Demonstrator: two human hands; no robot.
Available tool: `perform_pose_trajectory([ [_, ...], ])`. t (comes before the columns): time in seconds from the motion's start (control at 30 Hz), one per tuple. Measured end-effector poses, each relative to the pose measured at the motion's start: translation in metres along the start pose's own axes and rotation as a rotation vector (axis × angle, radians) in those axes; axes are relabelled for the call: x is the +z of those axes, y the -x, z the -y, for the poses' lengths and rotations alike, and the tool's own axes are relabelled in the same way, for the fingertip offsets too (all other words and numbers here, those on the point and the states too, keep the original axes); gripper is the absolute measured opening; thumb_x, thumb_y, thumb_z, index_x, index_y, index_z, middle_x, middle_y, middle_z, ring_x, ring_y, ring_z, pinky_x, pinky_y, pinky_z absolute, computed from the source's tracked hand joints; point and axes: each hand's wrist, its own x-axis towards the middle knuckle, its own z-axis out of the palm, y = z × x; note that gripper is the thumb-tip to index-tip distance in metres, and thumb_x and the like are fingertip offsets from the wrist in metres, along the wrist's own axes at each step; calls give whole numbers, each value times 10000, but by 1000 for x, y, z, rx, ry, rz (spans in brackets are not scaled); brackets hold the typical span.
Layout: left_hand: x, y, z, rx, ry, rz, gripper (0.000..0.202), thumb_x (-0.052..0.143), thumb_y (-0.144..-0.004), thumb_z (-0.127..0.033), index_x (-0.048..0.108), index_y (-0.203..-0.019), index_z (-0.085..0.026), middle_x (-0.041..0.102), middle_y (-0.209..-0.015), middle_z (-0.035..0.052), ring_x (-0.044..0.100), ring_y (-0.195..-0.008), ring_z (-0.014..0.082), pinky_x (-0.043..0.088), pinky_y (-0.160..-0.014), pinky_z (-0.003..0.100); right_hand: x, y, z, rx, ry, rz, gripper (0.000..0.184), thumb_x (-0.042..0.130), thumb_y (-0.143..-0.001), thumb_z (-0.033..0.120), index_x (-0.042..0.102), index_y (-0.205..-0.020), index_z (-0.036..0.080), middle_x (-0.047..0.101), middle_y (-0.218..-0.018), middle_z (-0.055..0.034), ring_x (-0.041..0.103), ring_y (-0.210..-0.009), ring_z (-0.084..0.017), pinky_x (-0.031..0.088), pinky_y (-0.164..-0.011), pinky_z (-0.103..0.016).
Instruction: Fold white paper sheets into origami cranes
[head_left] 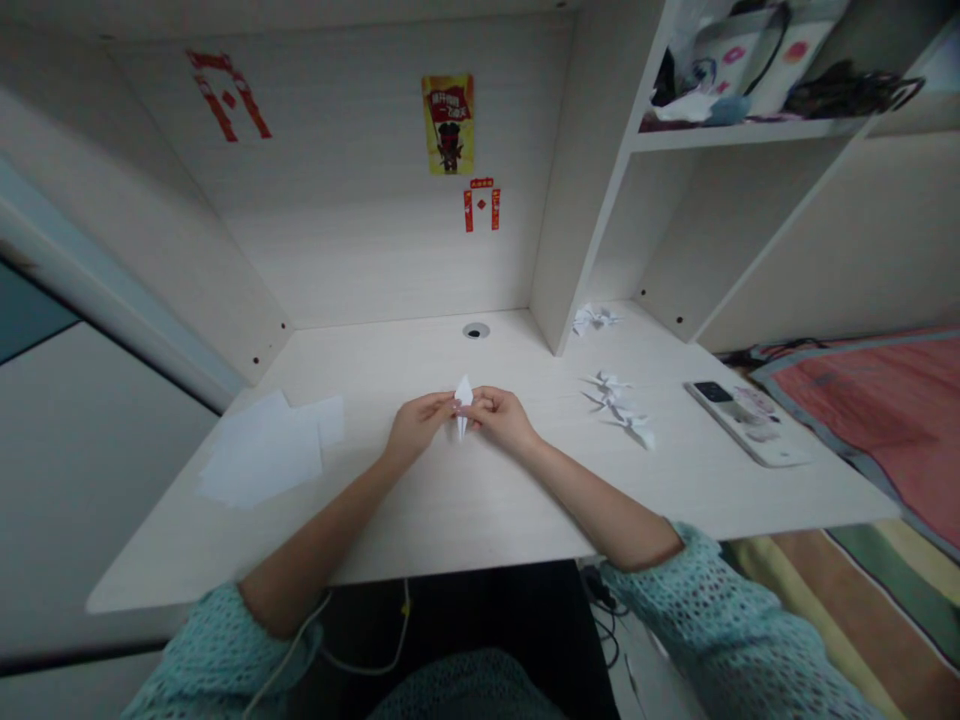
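Note:
Between my two hands, just above the middle of the desk, is a small piece of folded white paper (464,390). It stands upright, with a pointed top and two narrow points hanging below. My left hand (421,425) pinches its left side with thumb and fingertips. From the right, my right hand (504,415) grips the same paper, its thumb lying across the front. Several folded paper cranes (616,402) rest on the desk to the right of my right hand. Left of my left hand lies a spread stack of white paper sheets (262,455).
More paper cranes (596,319) sit at the back under the shelf (742,133), beside an upright partition. A white phone (746,425) lies near the desk's right end. Behind is a cable hole (476,331). Cables hang below the front edge.

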Motion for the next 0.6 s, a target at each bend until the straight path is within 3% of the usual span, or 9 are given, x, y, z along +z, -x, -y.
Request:
perform_pose_trajectory([
  [0.2, 5, -2, -4, -159, 150, -37, 433, 678, -672, -385, 652, -1038, -155, 715, -891, 73, 651, -756, 162, 483, -693, 263, -2, 3, -4, -179, 209, -71, 335, 598, -730, 456, 637, -925, 187, 560, -574, 31, 471, -504, -100, 371, -506, -213],
  [0.37, 13, -6, 2, -163, 152, -55, 373, 667, -677, -422, 674, -933, -150, 710, -853, 81, 654, -784, 170, 471, -668, 249, -4, 6, 5, -261, 347, -188, 404, 573, -775, 402, 567, -1135, 220, 593, -664, 15, 512, -577, -127, 391, -574, -238],
  [0.47, 15, -6, 6, -172, 200, -63, 352, 669, -671, -451, 670, -854, -150, 705, -857, 86, 653, -824, 179, 484, -706, 263, -6, 7, 8, -309, 455, -233, 288, 577, -788, 387, 626, -1023, 230, 635, -730, -16, 550, -661, -153, 419, -652, -270],
  [0.6, 14, -5, 9, -140, 296, -73, 379, 681, -658, -477, 668, -840, -145, 697, -882, 90, 646, -852, 179, 494, -785, 302, -8, 9, 9, -478, 601, -213, 198, 585, -800, 391, 692, -872, 241, 676, -866, -51, 578, -848, -192, 422, -793, -313],
])
